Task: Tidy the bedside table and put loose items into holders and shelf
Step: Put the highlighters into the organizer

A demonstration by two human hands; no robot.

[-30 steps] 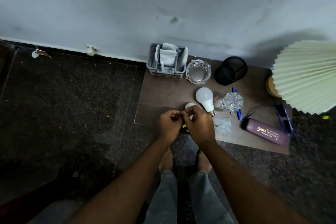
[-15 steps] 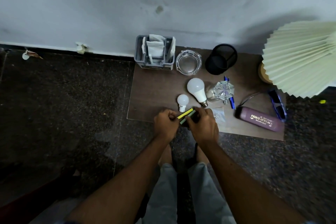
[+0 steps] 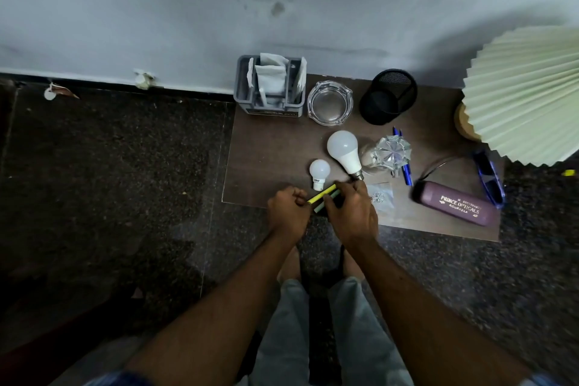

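Tidying looks barely begun. Both hands meet in one grip at the near edge of the brown wooden counter (image 3: 266, 166). The left hand (image 3: 289, 210) pinches one end of two slim sticks (image 3: 322, 196) (one yellow, one grey-green, pens or markers by their look), and the right hand (image 3: 351, 213) has its fingers curled round the other end. Neither hand is at all open. The sticks lie between them, in no holder yet; whether they touch the counter I cannot tell.

Loose things remain on most sides of the grip:

- **Just beyond it:** a small white bulb (image 3: 319, 171) lies on its side.
- **Beyond and a little right:** a large white bulb (image 3: 343, 149) lies beside a faceted clear glass piece (image 3: 391, 152), with blue pens (image 3: 405, 169) partly under that piece.
- **Just right of the grip:** a small clear packet (image 3: 380, 196).
- **Well to the right:** a maroon spectacle case (image 3: 454, 207) and blue-framed sunglasses (image 3: 488, 178).

The holders stand far beyond the grip, against the wall. A grey plastic organiser (image 3: 269, 88) holds only white paper, a clear glass ashtray (image 3: 330, 102) looks empty, and a black mesh pen cup (image 3: 388, 97) lies tipped on its side with nothing visible in it.

My reading is that nothing has yet been put away — the sticks are the first candidates for the cup, which probably needs righting first. Almost all the sorting is left.
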